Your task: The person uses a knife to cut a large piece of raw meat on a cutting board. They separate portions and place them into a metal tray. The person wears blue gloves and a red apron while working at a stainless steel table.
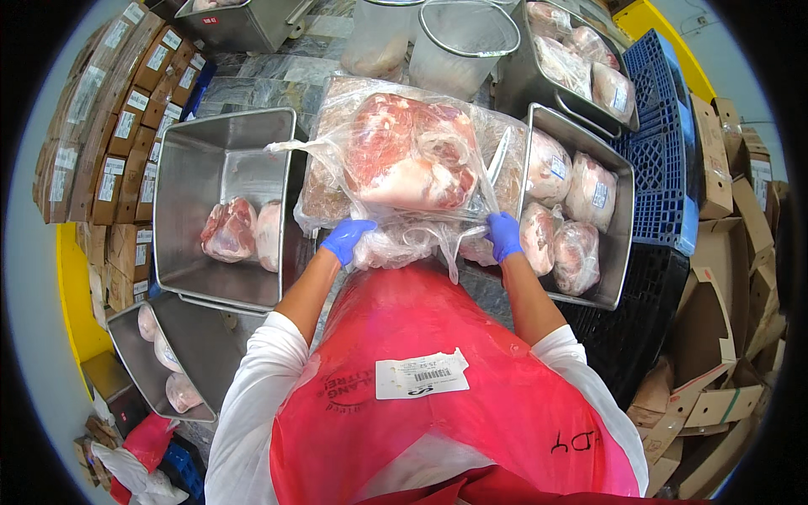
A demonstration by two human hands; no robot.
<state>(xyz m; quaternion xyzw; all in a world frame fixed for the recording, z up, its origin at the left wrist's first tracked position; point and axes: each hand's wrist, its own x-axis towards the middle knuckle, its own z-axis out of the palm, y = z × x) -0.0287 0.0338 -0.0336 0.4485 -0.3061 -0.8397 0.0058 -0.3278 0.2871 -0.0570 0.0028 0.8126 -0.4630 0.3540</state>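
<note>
A large raw cut of meat (404, 151) with pale fat lies in front of me on a film-covered work surface (324, 198). Loose clear plastic bag (396, 244) spreads around the meat and bunches along the near edge. My left hand (347, 240), in a blue glove, is closed on the bag at the near left corner. At the near right, my gloved right hand (505, 236) grips the bag too, its fingers closed. A white knife (499, 156) lies right of the meat, beyond my right hand.
A steel tub (223, 143) at left holds unwrapped meat (229, 229); another steel tub (624, 244) at right holds several bagged cuts. Clear bins (467, 63) stand behind the surface. Further out are a blue pallet (661, 143), stacked cartons (126, 126) and flattened boxes (715, 337).
</note>
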